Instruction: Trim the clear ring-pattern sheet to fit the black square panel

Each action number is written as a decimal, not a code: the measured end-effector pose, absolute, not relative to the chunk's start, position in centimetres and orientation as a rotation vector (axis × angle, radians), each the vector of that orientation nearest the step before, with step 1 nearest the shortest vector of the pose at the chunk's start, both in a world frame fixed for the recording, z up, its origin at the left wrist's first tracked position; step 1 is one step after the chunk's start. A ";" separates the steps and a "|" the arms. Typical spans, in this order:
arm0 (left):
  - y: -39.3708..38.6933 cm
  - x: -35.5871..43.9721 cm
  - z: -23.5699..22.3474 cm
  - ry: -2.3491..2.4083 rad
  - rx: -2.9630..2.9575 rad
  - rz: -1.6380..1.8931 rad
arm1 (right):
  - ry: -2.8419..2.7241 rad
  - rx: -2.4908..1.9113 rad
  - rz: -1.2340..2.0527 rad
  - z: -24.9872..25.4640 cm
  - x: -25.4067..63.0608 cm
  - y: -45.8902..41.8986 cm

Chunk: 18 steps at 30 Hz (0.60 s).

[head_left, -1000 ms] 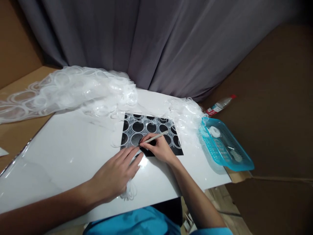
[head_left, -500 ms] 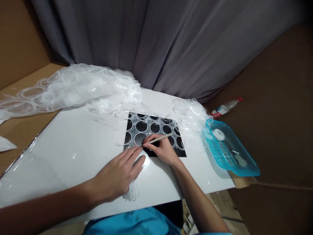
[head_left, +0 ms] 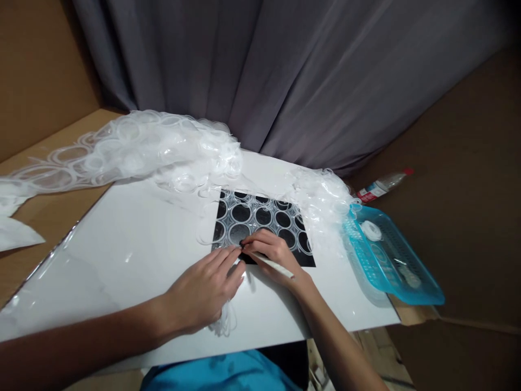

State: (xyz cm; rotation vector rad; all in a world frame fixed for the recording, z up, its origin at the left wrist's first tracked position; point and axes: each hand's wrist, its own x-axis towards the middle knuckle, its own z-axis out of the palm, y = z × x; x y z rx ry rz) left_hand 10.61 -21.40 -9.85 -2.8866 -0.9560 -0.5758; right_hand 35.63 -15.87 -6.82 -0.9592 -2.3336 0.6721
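Observation:
My right hand [head_left: 274, 252] is closed around a slim, pale pen-like stick [head_left: 274, 266], its rear end slanting back over the wrist. The working tip is hidden by the fingers. My left hand [head_left: 203, 288] lies just left of it, fingers pressed together on the near edge of a sheer fabric with white ring outlines [head_left: 240, 233]. A loose bundle of white cord [head_left: 223, 320] comes out from under the left palm, which hides how it is gripped. Both hands' fingertips nearly meet. Beneath the sheer fabric lies a black sheet [head_left: 304, 259].
More ringed fabric is heaped at the back left [head_left: 163, 144] and to the right [head_left: 325, 195]. A blue plastic basket [head_left: 423, 296] holds a coil of white cord [head_left: 371, 230]. Behind it lies a bottle with a red cap [head_left: 382, 184]. A grey curtain [head_left: 195, 60] hangs behind the white tabletop [head_left: 134, 239].
The stick has swung from pointing up and right to lying back down across my right hand. My left hand holds nearly the same place. The whole view has shifted slightly.

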 end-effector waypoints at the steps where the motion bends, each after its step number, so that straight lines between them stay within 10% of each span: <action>1: -21.4 10.6 -9.9 -0.947 -2.895 -0.566 | -2.384 -0.948 0.618 -7.1 35.8 -15.8; 18: -20.7 10.3 -8.8 -0.885 -2.937 -0.561 | -1.579 -1.354 0.027 -2.8 38.4 -4.1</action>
